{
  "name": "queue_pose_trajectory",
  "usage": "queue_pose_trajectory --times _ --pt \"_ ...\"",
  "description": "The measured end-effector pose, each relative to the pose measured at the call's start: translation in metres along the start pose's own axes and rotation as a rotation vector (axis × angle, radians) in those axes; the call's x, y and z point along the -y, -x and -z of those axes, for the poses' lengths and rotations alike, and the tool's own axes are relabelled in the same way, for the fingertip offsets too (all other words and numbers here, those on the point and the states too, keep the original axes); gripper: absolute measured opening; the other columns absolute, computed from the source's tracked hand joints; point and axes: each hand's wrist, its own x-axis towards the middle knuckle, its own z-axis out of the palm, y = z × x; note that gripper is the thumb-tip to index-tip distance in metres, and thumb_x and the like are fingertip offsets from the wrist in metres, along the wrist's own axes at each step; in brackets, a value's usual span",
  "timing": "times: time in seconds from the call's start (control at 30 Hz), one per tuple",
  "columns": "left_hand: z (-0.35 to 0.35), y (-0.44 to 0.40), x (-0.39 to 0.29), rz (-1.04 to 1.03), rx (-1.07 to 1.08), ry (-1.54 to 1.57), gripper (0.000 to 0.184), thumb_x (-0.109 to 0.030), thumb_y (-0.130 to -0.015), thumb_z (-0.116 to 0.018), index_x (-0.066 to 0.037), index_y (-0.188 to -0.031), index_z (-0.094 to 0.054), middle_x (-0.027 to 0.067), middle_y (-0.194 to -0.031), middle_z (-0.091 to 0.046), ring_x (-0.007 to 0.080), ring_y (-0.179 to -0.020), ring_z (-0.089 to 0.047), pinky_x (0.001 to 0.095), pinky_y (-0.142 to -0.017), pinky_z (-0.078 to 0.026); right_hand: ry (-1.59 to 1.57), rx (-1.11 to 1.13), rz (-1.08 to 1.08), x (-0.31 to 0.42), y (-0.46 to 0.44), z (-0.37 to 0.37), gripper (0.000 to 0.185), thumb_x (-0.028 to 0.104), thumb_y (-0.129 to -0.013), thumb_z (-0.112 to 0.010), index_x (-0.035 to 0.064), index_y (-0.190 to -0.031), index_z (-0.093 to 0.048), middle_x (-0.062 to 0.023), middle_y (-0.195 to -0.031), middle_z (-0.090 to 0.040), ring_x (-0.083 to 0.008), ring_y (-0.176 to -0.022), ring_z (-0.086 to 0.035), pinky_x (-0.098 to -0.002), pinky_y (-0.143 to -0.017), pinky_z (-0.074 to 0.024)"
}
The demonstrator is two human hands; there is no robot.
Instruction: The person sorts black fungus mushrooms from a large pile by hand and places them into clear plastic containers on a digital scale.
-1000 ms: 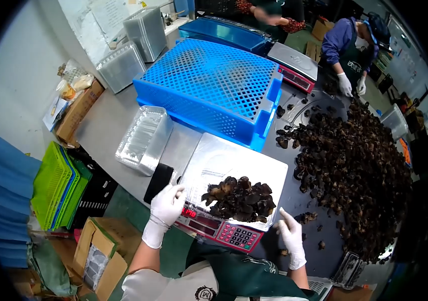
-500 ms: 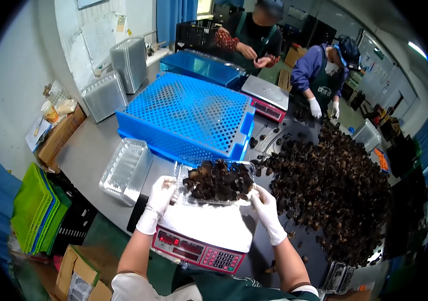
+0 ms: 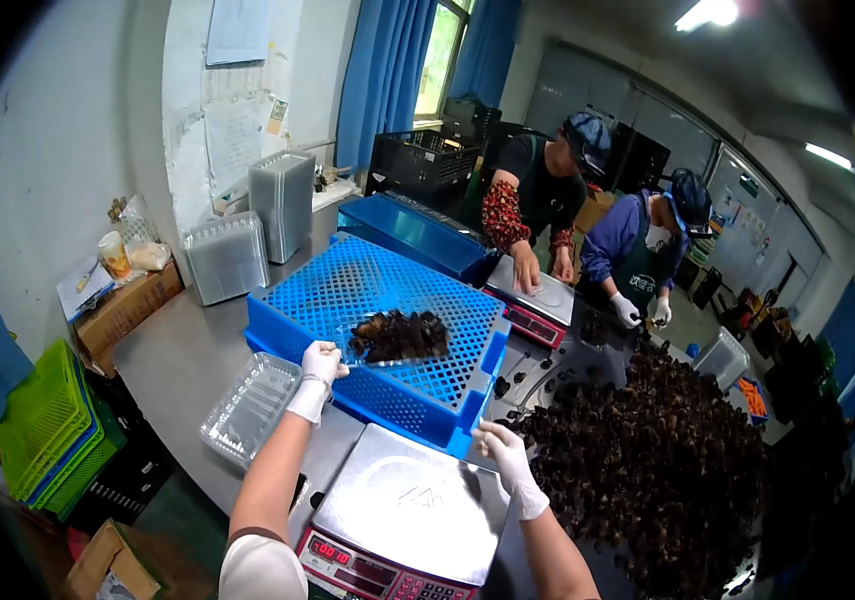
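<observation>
A clear plastic tray of dark mushroom-like pieces [image 3: 402, 337] rests on the upturned blue crate [image 3: 297, 328]. My left hand [image 3: 322, 365], in a white glove, has its fingers closed on the tray's left end. Over the gap between crate and scale, my gloved right hand [image 3: 503, 453] is raised with curled fingers, apart from the tray; whether it holds anything is too small to tell. Below it the red-and-silver scale [image 3: 417, 500] bears nothing on its plate, and its display is lit red. A stack of clear trays [image 3: 252, 408] stands left of it.
A large heap of dark pieces [image 3: 647, 460] covers the table's right side. Across the table, one person's hand touches a second scale [image 3: 537, 295]; another person in purple sleeves [image 3: 612, 240] stands beside. Upright stacks of clear containers [image 3: 282, 205] are at the back left.
The filled tray has gone from the scale up onto the blue crate. My right hand has let go of it and drawn back. The camera view has tilted up.
</observation>
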Motion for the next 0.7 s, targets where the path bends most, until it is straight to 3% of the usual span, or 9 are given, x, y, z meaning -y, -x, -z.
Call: queue_pose_trajectory --times 0.1,0.17,0.2,0.27,0.3,0.4,0.53,0.6,0.7 --pt "-0.012 -0.035 -0.008 0.011 -0.064 0.091 0.031 0.001 -0.086 -0.059 0.003 -0.116 -0.051 0.0149 -0.098 -0.061 0.0220 -0.064 -0.066 0.0308 -0.054 -0.059 0.017 0.021 -0.038 0.004 0.020 0.003 0.029 0.009 -0.093 -0.056 -0.0057 -0.118 -0.059 -0.0089 -0.101 -0.069 -0.0057 -0.074 -0.056 -0.0182 -0.068 -0.0452" --pt "-0.015 -0.067 0.001 -0.031 -0.038 0.117 0.043 0.002 -0.087 -0.058 0.004 -0.128 -0.046 0.0166 -0.111 -0.060 0.0233 -0.080 -0.067 0.0279 -0.068 -0.056 0.050 0.033 -0.029 0.000 0.029 0.010 0.029 0.008 -0.094 -0.054 -0.0062 -0.118 -0.059 -0.0089 -0.101 -0.068 -0.0069 -0.076 -0.057 -0.0195 -0.070 -0.0465" --pt "-0.018 -0.073 0.004 -0.033 -0.032 0.115 0.043 0.002 -0.087 -0.058 0.004 -0.128 -0.046 0.0166 -0.111 -0.060 0.0233 -0.080 -0.067 0.0279 -0.068 -0.056 0.085 0.047 -0.024 -0.001 0.034 0.013 0.028 0.007 -0.094 -0.052 -0.0067 -0.118 -0.058 -0.0090 -0.101 -0.068 -0.0080 -0.079 -0.058 -0.0208 -0.072 -0.0479" --pt "-0.022 -0.079 0.013 -0.297 -0.086 -0.084 0.044 -0.004 -0.088 -0.057 0.002 -0.130 -0.048 0.0145 -0.113 -0.060 0.0210 -0.091 -0.065 0.0297 -0.077 -0.053 0.091 0.018 -0.023 0.000 0.050 0.019 0.028 0.007 -0.094 -0.053 -0.0069 -0.116 -0.059 -0.0098 -0.101 -0.068 -0.0093 -0.082 -0.060 -0.0210 -0.073 -0.0480" --pt "-0.021 -0.037 -0.017 -0.373 -0.058 -0.214 0.042 -0.006 -0.086 -0.059 0.002 -0.126 -0.052 0.0131 -0.117 -0.059 0.0204 -0.098 -0.062 0.0310 -0.085 -0.050 0.099 0.005 -0.021 -0.002 0.060 0.025 0.028 0.007 -0.093 -0.054 -0.0069 -0.117 -0.059 -0.0095 -0.101 -0.068 -0.0094 -0.083 -0.060 -0.0213 -0.074 -0.0479" --pt "0.007 -0.002 -0.025 -0.505 0.070 -0.391 0.037 -0.006 -0.083 -0.061 0.000 -0.120 -0.057 0.0146 -0.114 -0.059 0.0211 -0.098 -0.062 0.0307 -0.085 -0.050 0.125 -0.059 -0.043 -0.008 0.094 0.047 0.027 0.006 -0.091 -0.055 -0.0064 -0.115 -0.061 -0.0101 -0.101 -0.069 -0.0110 -0.083 -0.063 -0.0237 -0.075 -0.0501" --pt "0.078 0.042 -0.005 -0.691 0.065 -0.895 0.036 -0.020 -0.082 -0.064 -0.004 -0.115 -0.061 0.0177 -0.110 -0.057 0.0304 -0.099 -0.059 0.0397 -0.086 -0.049 0.076 -0.213 -0.094 -0.028 0.147 0.085 0.024 0.005 -0.091 -0.056 -0.0057 -0.111 -0.064 -0.0107 -0.094 -0.070 -0.0124 -0.080 -0.064 -0.0223 -0.072 -0.0496" --pt "0.099 0.084 -0.012 -0.591 -0.043 -1.251 0.035 -0.029 -0.084 -0.063 -0.005 -0.110 -0.062 0.0184 -0.110 -0.056 0.0331 -0.104 -0.056 0.0435 -0.087 -0.048 0.049 -0.309 -0.102 -0.043 0.172 0.104 0.024 0.005 -0.091 -0.056 -0.0048 -0.110 -0.064 -0.0111 -0.093 -0.070 -0.0121 -0.078 -0.064 -0.0215 -0.068 -0.0488" --pt "0.135 0.080 0.012 -0.470 -0.028 -1.477 0.032 -0.034 -0.086 -0.061 -0.007 -0.104 -0.062 0.0168 -0.107 -0.058 0.0341 -0.100 -0.059 0.0450 -0.085 -0.049 -0.004 -0.403 -0.085 -0.052 0.203 0.120 0.023 0.005 -0.091 -0.054 -0.0039 -0.109 -0.065 -0.0095 -0.090 -0.069 -0.0115 -0.076 -0.063 -0.0208 -0.065 -0.0474"
